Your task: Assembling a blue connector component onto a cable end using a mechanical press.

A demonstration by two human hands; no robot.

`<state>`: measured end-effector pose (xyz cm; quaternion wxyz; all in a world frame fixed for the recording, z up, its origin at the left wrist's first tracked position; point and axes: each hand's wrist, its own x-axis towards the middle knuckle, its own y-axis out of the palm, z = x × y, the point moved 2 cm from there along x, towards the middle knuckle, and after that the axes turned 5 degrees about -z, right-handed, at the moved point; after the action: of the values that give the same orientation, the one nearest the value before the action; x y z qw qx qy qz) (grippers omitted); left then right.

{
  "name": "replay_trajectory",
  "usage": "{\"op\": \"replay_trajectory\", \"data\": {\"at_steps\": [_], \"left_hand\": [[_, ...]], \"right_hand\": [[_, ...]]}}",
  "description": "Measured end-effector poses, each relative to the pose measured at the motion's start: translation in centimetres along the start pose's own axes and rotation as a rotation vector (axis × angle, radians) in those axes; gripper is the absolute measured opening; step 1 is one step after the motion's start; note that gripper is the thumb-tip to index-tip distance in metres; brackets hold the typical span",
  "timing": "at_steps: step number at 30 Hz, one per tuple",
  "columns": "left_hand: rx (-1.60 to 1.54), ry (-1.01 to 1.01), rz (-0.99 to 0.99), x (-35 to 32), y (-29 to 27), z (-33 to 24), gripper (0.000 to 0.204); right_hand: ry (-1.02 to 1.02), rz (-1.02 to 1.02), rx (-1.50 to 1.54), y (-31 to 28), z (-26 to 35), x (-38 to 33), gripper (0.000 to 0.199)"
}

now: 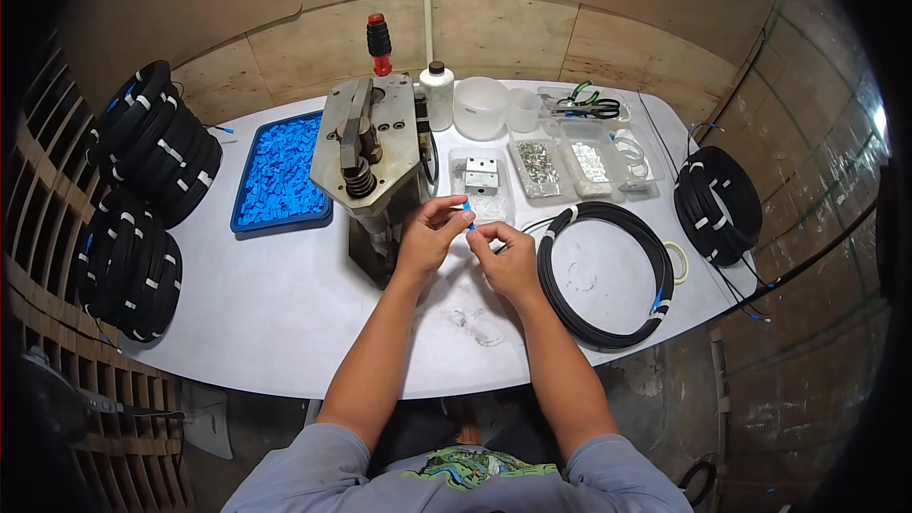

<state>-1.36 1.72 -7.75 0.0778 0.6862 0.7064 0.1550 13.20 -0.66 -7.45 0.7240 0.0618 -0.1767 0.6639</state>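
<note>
My left hand (432,239) pinches a small blue connector piece (467,208) between thumb and fingertips, over the middle of the white table. Close beside it, my right hand (508,264) is closed with thumb and forefinger at the lower end of that blue piece. To the right lies a coil of black cable (548,271) bound with white ties. A thin dark end of it runs toward my right hand, and the fingers hide where it finishes. Just beyond my hands stands a clear plastic box (504,202) with white-and-metal blocks (481,176) in it.
A metal hand press (347,157) stands left of my hands. Left of it is a dark tray (285,224) of blue pieces. Boxes of small metal parts (537,171) and white parts (591,166) sit behind. Black cable coils (157,152) are stacked left; others (717,204) lie right.
</note>
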Motion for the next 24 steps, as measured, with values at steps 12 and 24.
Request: {"op": "replay_trajectory", "data": {"at_steps": [12, 24], "left_hand": [[0.048, 0.005, -0.007, 0.2, -0.2, 0.5, 0.020], [0.087, 0.075, 0.058, -0.5, 0.8, -0.5, 0.019]], "right_hand": [[0.027, 0.057, -0.038, 0.1, 0.1, -0.1, 0.019], [0.087, 0.051, 0.101, 0.0, -0.6, -0.2, 0.020]]}}
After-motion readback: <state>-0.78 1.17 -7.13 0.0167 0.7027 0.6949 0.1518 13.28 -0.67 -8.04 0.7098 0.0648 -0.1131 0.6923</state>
